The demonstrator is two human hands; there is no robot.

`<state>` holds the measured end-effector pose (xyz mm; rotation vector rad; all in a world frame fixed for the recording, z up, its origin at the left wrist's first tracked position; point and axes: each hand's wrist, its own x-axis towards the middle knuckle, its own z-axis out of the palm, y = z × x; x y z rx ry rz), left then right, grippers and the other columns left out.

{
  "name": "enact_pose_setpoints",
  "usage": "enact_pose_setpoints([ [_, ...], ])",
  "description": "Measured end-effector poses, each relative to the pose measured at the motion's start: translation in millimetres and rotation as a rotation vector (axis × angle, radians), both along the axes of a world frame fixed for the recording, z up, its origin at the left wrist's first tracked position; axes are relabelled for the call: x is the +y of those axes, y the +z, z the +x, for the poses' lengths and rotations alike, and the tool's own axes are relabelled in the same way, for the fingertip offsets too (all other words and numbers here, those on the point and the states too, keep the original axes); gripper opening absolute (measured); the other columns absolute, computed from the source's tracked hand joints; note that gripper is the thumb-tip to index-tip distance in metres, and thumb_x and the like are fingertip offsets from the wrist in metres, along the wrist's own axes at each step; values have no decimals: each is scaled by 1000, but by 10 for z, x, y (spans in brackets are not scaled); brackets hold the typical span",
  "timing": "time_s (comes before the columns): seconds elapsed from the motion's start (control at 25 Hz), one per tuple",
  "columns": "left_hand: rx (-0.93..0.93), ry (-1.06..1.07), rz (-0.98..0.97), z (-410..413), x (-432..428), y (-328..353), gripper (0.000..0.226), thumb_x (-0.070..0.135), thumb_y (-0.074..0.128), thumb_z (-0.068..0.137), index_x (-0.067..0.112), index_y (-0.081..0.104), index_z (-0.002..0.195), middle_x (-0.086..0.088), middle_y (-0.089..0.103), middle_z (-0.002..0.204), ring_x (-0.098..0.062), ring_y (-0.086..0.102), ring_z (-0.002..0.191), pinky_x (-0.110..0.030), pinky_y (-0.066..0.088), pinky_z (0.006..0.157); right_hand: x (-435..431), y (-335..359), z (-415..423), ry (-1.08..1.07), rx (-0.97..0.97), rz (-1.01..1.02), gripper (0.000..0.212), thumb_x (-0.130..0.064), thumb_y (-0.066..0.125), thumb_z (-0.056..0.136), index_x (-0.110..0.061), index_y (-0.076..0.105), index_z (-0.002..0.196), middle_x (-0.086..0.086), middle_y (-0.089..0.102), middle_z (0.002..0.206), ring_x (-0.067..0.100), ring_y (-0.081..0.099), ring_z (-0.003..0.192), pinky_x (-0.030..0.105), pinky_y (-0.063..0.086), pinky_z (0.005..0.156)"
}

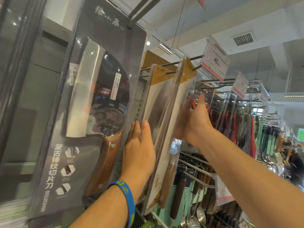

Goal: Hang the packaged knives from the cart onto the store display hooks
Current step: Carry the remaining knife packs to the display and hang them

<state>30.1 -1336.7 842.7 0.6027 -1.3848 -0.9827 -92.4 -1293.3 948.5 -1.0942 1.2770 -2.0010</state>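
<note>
A large grey packaged cleaver point(92, 102) with a wooden handle hangs on a hook point(139, 9) at the upper left. To its right, two white-and-gold knife packages point(174, 116) hang from a display hook point(184, 62). My left hand point(139, 150), with a blue wristband, presses flat with straight fingers against the left side of these packages. On their right side rests my right hand point(195, 119), its fingers extended upward. The packages stand between both palms.
A price tag reading 49 point(215, 60) hangs at the hook's end. More hooks with red-handled tools point(230, 116) and utensils run to the right. Wooden-handled knives and ladles point(195, 208) hang below on wire racks.
</note>
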Motion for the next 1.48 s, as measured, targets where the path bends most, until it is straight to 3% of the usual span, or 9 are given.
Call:
enact_pose_setpoints([
  [0.24, 23, -165, 187, 74, -6, 8, 80, 83, 11, 85, 40, 42, 145, 2, 42, 153, -24, 38, 140, -46, 23, 119, -1, 71, -29, -40, 39, 24, 92, -89, 31, 86, -14, 76, 116, 10, 78, 110, 29, 74, 103, 51, 56, 97],
  [0.48, 73, -97, 102, 90, 159, 38, 71, 77, 16, 90, 36, 54, 135, 9, 52, 140, -17, 48, 127, -39, 32, 108, 59, 85, -112, 30, 92, -5, 96, -90, 27, 85, -15, 72, 124, 9, 77, 116, 25, 76, 101, 43, 60, 79],
  [0.64, 35, -17, 3, 73, 236, 54, 54, 72, 16, 93, 37, 56, 87, 19, 51, 102, 1, 50, 88, -32, 36, 91, 45, 44, -134, 69, 107, -51, 89, -89, 29, 86, -19, 70, 124, 7, 78, 110, 22, 77, 95, 36, 63, 67],
  [0.76, -8, 55, -74, 29, 179, 14, 69, 70, 14, 91, 27, 62, 117, 2, 57, 123, -16, 56, 108, -35, 39, 101, 2, 30, -165, 36, 131, -50, 94, -91, 25, 85, -19, 74, 121, 7, 77, 114, 23, 76, 99, 44, 57, 88],
  [0.88, 31, 81, -22, -8, 72, 51, 66, 67, 17, 94, 33, 45, 143, 4, 43, 149, -18, 41, 135, -30, 27, 106, -57, 73, -221, 29, 24, -38, 99, -91, 24, 85, -11, 79, 103, 16, 77, 109, 32, 77, 94, 46, 58, 82],
  [1.08, -13, -83, 165, 4, -183, 269, 77, 74, 13, 92, 30, 23, 155, 4, 25, 162, -20, 23, 148, -41, 14, 120, -166, 100, -184, 134, -112, 29, 94, -93, 36, 80, -15, 74, 114, 16, 79, 99, 37, 77, 83, 48, 62, 66],
  [1.28, -51, -117, 220, 11, -220, 285, 92, 82, 13, 86, 20, 40, 148, -8, 48, 147, -29, 46, 133, -42, 35, 110, -209, 63, -193, 249, -76, 5, 91, -91, 38, 82, -13, 85, 85, 15, 79, 93, 35, 78, 75, 48, 60, 54],
  [1.4, -38, -86, 194, 61, -171, 280, 87, 81, 10, 85, 23, 53, 133, -2, 63, 107, -18, 59, 92, -31, 43, 78, -196, 49, -216, 261, -58, 1, 93, -93, 35, 81, -14, 85, 89, 15, 79, 103, 35, 77, 86, 50, 62, 62],
  [1.48, -6, -74, 174, 107, -149, 283, 77, 80, 11, 87, 29, 59, 119, 3, 59, 103, -13, 53, 84, -29, 37, 83, -177, 43, -230, 267, -36, -5, 94, -93, 34, 81, -16, 84, 98, 15, 77, 112, 36, 76, 96, 52, 63, 69],
])
